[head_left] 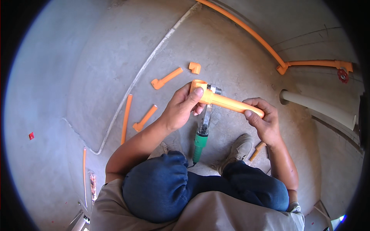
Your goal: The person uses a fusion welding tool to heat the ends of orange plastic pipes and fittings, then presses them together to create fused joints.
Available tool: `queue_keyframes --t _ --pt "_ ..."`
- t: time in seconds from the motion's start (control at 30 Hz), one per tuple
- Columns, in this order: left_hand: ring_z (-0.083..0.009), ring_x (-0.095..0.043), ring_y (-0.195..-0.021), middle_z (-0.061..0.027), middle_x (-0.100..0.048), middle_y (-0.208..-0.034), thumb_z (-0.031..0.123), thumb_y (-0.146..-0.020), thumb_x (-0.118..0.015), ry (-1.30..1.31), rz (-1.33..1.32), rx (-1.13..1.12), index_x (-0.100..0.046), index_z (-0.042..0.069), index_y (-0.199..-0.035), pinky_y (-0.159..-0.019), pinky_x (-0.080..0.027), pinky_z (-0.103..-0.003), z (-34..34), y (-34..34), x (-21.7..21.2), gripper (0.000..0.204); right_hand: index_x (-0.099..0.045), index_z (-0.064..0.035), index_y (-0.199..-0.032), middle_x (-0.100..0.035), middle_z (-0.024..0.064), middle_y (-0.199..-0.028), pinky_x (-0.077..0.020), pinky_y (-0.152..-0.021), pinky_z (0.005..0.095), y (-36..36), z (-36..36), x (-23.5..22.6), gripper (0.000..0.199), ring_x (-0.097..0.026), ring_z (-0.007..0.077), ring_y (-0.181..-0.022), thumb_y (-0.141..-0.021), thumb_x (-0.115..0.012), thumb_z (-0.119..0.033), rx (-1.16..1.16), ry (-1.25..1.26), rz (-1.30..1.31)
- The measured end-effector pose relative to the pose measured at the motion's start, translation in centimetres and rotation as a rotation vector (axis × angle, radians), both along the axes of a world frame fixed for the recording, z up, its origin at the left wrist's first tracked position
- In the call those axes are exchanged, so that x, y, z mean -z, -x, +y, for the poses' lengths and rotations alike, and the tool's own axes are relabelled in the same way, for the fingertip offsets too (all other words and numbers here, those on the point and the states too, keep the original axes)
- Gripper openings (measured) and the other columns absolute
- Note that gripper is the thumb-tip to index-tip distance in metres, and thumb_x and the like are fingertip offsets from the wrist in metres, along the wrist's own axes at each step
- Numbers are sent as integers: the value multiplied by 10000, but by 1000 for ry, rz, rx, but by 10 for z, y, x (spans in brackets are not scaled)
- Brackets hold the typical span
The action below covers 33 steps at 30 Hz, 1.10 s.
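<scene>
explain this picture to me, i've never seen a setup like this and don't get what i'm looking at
There's no robot: these are a person's bare hands, seen from above by a wide fisheye camera worn on the head. That lens gives the dark rim and bent lines. The left hand holds an orange fitting; the right hand holds the far end of the orange pipe that runs from it. On the grey floor lie a small elbow, a straight pipe piece and others with angled ends. Below the hands in the picture is a green-handled tool.
</scene>
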<state>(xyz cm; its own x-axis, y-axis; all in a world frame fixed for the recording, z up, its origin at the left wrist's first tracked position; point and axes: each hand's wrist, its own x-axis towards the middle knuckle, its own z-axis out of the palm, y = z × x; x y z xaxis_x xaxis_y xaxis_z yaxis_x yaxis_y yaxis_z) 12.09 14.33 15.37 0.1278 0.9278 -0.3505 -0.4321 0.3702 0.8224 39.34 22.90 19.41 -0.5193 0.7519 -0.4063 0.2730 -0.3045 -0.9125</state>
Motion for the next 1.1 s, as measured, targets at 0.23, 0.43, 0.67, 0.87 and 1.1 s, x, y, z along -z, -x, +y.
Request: queue_keyframes --t 0.23,0.43,0.67,0.87,1.1 --pt "-89 -553 -778 -32 -592 -964 344 -1100 -544 41 -63 -48 -546 62 -1232 -676 -469 -253 -11 -6 2 311 -682 17 -1121 -664 19 -959 -468 -773 238 5 -11 1 210 -574 85 -866 -986 -725 -138 6 33 58" --pt "-66 -543 -851 -9 -605 -1006 257 -1077 -595 -3 145 180 -583 52 -1250 -735 -467 -248 -33 20 3 269 -664 14 -1126 -677 36 -1002 -501 -792 275 7 -26 0 199 -600 103 -892 -959 -732 -71 -168 -58 36" --pt "-81 -595 -910 -33 -624 -1063 208 -1020 -682 303 309 -214 -552 43 -1313 -786 -508 -262 -159 69 39 360 -579 15 -1380 -675 96 -959 -512 -685 296 18 -39 -1 544 -604 148 -739 -874 -773 -25 -487 -245 -152" --pt "-127 -604 -860 -60 -614 -1063 318 -1011 -692 691 247 -520 -542 20 -1352 -759 -513 -289 -307 130 109 478 -598 18 -1357 -674 102 -924 -512 -614 316 25 -45 -2 527 -588 167 -632 -856 -762 -4 -600 -348 -177" --pt "-157 -619 -894 -64 -611 -1102 390 -992 -709 871 127 -710 -564 17 -1358 -794 -532 -292 -337 130 169 543 -609 15 -1326 -686 158 -928 -570 -665 385 40 -62 2 502 -679 274 -671 -850 -764 -27 -784 -264 -189"
